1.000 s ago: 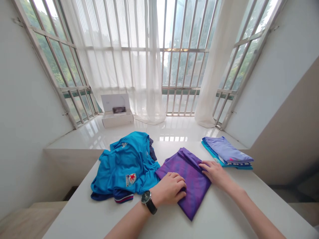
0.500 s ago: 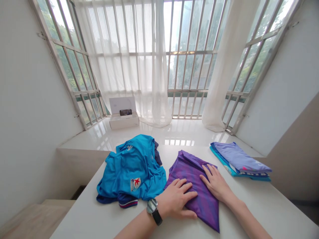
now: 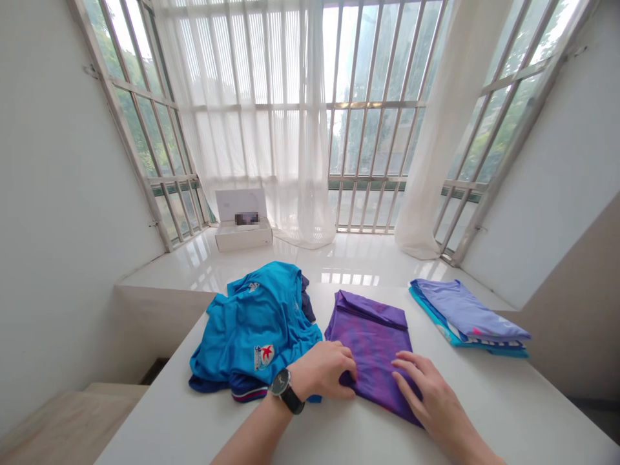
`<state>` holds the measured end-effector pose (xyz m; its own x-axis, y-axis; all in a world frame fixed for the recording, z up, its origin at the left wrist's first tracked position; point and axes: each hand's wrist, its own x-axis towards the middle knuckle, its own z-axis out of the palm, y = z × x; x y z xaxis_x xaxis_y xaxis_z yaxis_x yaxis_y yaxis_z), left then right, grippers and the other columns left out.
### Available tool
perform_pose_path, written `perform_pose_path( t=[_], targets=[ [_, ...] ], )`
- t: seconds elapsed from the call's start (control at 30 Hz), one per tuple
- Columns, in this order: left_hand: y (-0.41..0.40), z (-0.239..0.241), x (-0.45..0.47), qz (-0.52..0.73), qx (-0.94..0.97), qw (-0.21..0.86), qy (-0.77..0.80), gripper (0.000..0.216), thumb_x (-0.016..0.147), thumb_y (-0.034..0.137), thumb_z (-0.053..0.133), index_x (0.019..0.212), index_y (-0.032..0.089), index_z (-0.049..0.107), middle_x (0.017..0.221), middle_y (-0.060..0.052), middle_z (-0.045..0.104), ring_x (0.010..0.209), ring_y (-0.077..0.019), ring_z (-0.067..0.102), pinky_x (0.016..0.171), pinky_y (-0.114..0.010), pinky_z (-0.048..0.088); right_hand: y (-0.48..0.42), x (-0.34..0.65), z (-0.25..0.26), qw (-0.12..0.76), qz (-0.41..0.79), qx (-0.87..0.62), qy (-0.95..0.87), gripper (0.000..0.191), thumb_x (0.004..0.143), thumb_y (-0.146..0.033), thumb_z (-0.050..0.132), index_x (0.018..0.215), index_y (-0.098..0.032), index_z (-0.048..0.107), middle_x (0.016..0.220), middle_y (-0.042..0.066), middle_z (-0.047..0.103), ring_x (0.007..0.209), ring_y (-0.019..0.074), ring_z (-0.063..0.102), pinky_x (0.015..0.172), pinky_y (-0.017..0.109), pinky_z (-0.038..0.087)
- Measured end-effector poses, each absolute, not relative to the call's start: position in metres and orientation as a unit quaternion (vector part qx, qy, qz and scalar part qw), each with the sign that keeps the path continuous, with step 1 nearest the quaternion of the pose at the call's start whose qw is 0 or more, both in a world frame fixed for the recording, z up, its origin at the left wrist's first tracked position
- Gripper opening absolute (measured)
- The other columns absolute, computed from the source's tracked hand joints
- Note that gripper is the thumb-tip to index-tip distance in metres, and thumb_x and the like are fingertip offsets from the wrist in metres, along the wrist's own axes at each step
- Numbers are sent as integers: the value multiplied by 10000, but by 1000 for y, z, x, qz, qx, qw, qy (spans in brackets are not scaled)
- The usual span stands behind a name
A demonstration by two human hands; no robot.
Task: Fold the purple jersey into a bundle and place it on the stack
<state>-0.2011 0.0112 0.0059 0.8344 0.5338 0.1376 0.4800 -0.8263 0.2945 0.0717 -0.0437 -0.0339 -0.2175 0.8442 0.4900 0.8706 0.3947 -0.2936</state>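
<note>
A folded purple shirt [image 3: 371,336] lies flat on the white table [image 3: 508,407] in front of me. My left hand [image 3: 322,373], with a black watch on the wrist, has its fingers curled round the shirt's near left edge. My right hand [image 3: 429,394] rests on the shirt's near right part with the fingers stretched out and apart. A loose heap of bright blue shirts [image 3: 254,332] with a star badge lies just left of the purple one, touching it.
A neat stack of folded shirts [image 3: 467,316], lilac on top of teal, sits at the table's right. Beyond the table a glossy white window ledge [image 3: 339,258] holds an open white box [image 3: 242,223]. Sheer curtains and barred windows fill the back.
The purple shirt has been turned and squared up, its far edge now straight across. Both hands slid back toward me, the left curling onto the near left edge.
</note>
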Motion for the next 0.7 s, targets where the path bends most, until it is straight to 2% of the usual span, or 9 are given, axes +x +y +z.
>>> perform_pose_path(
  t=[0.1,0.2,0.27,0.33,0.43,0.63,0.7],
  targets=[
    [11,6,-203,107,948,132,269,190,786,312,741,960,241,723,1005,-20,710,891,-193,659,763,-268,496,-63,70,-39,291,7,-545,-787,259,944,-423,520,1037,-281,715,1145,86,697,1049,241,674,916,385,579],
    [9,6,-200,97,950,101,279,104,812,252,693,911,225,711,983,-28,713,883,-200,662,732,-275,498,-69,71,-43,266,24,-541,-798,269,927,-444,552,1079,-288,711,1170,86,697,1081,246,665,928,385,576],
    [7,6,-196,83,952,66,288,31,825,223,656,837,204,677,926,-43,706,857,-210,659,699,-288,496,-70,71,-44,252,27,-536,-805,318,900,-469,590,1138,-287,697,1218,92,682,1129,258,645,957,397,562],
    [3,4,-191,75,952,30,296,52,835,222,627,794,189,631,875,-59,690,827,-221,652,688,-309,499,-71,69,-44,251,18,-535,-807,410,857,-497,638,1196,-270,677,1276,109,656,1181,284,616,995,429,539],
    [-1,1,-184,83,946,-1,315,60,858,236,588,827,185,585,874,-72,668,821,-231,641,706,-336,511,-69,63,-45,250,2,-526,-813,487,820,-494,675,1244,-256,656,1307,118,645,1204,301,605,1015,454,525],
    [-5,-1,-176,119,919,31,374,54,919,208,486,924,194,538,890,-60,656,840,-226,646,711,-314,516,-62,61,-52,282,-34,-510,-812,268,866,-321,612,1104,-254,715,1156,104,725,1049,264,696,895,401,595],
    [-4,0,-176,120,910,45,393,76,934,203,460,954,195,533,876,-54,665,813,-221,656,689,-306,510,-61,67,-55,294,-36,-504,-811,259,860,-254,580,1075,-258,724,1119,96,742,1015,258,711,871,392,606]
  ],
)
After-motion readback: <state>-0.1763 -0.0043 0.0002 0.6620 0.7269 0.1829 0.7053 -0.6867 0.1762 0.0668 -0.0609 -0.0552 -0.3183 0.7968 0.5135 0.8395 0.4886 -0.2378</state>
